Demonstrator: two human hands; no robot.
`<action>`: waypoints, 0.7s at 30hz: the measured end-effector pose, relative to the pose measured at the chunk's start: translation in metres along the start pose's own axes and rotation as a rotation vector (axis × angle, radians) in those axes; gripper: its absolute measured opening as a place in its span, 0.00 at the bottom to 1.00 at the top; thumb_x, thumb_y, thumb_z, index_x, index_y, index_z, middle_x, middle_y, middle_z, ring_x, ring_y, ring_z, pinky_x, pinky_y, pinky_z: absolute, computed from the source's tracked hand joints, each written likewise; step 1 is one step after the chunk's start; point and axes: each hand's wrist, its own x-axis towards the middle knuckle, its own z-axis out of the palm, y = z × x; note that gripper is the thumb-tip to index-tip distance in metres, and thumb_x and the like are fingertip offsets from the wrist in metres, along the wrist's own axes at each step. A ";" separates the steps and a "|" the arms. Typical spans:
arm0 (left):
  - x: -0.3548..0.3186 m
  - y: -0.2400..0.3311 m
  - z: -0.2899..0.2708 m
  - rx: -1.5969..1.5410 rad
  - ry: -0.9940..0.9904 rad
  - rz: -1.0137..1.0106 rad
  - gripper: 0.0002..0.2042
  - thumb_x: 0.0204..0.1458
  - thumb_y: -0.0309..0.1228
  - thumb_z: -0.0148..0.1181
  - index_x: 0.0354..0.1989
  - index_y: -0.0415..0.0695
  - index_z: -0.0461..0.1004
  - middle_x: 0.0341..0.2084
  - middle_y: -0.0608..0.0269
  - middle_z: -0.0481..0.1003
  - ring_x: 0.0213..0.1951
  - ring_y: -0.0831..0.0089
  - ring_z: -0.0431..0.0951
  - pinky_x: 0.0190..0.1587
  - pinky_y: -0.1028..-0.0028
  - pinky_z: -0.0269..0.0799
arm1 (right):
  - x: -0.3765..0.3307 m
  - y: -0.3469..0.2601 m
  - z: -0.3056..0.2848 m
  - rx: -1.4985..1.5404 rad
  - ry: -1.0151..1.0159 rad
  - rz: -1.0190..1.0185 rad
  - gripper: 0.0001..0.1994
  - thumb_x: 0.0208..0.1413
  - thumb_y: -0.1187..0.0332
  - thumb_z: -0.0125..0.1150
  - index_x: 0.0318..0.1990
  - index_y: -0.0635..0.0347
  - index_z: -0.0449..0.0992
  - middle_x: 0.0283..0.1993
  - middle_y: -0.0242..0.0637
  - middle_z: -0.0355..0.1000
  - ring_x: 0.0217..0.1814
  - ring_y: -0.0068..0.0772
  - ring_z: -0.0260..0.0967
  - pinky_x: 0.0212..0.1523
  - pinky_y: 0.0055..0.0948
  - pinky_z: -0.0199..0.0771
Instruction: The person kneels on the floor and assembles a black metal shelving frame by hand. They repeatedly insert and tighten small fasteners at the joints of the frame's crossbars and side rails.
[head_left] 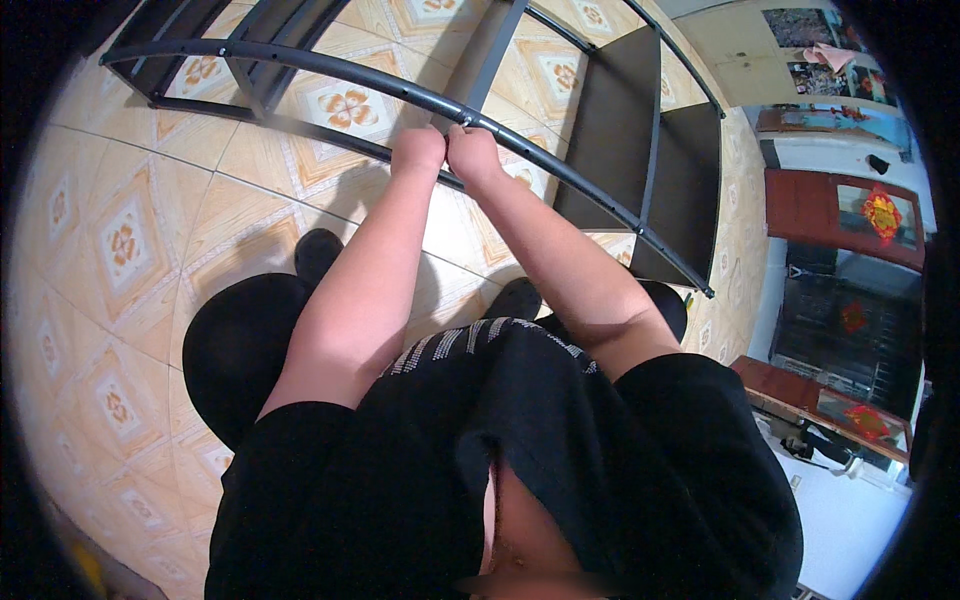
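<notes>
A black metal shelf frame (345, 73) with dark boards lies on its side on the floor before me. Both my hands meet just under its near long tube, where a crosspiece (490, 55) joins it. My left hand (418, 150) is closed, knuckles up, beside the joint. Right against it, my right hand (473, 152) has its fingers curled, with the thumb side close to a small bright spot on the tube, perhaps a screw. Whatever the fingers grip is too small or hidden behind the hands. Wide dark boards (612, 115) stand in the right part of the frame.
Patterned beige tiles (120, 245) cover the floor. My dark shoes (319, 255) and bent knees are close to the frame's lower tube. Along the right side are a pale cabinet (715, 55), a reddish-brown door (800, 205) with red-and-gold decorations, and a white appliance-like box (835, 510).
</notes>
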 end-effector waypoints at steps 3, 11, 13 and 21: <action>0.002 0.001 0.003 -0.397 -0.025 -0.153 0.19 0.58 0.37 0.43 0.42 0.33 0.73 0.43 0.40 0.74 0.44 0.49 0.75 0.48 0.61 0.69 | -0.001 0.007 0.015 0.536 -0.069 0.128 0.19 0.64 0.60 0.45 0.25 0.62 0.75 0.21 0.34 0.69 0.20 0.27 0.61 0.25 0.29 0.63; -0.002 0.015 0.028 -1.341 -0.201 -0.449 0.10 0.57 0.31 0.48 0.37 0.36 0.70 0.28 0.59 0.72 0.24 0.69 0.72 0.25 0.69 0.69 | 0.012 0.006 -0.033 0.003 -0.151 -0.019 0.17 0.53 0.57 0.61 0.25 0.64 0.79 0.22 0.39 0.75 0.20 0.26 0.69 0.25 0.25 0.68; -0.007 0.024 0.029 -1.335 -0.077 -0.439 0.10 0.57 0.30 0.46 0.38 0.35 0.69 0.29 0.57 0.73 0.26 0.68 0.74 0.27 0.69 0.70 | 0.010 0.003 -0.040 -0.042 -0.138 -0.039 0.17 0.52 0.58 0.62 0.25 0.65 0.80 0.22 0.38 0.75 0.20 0.24 0.67 0.25 0.25 0.68; 0.002 0.023 0.049 -0.943 0.082 -0.365 0.21 0.62 0.39 0.42 0.40 0.29 0.71 0.41 0.45 0.74 0.39 0.58 0.78 0.41 0.64 0.72 | 0.010 0.013 -0.079 0.205 -0.174 -0.013 0.16 0.56 0.58 0.59 0.26 0.63 0.79 0.18 0.27 0.66 0.18 0.17 0.57 0.19 0.20 0.57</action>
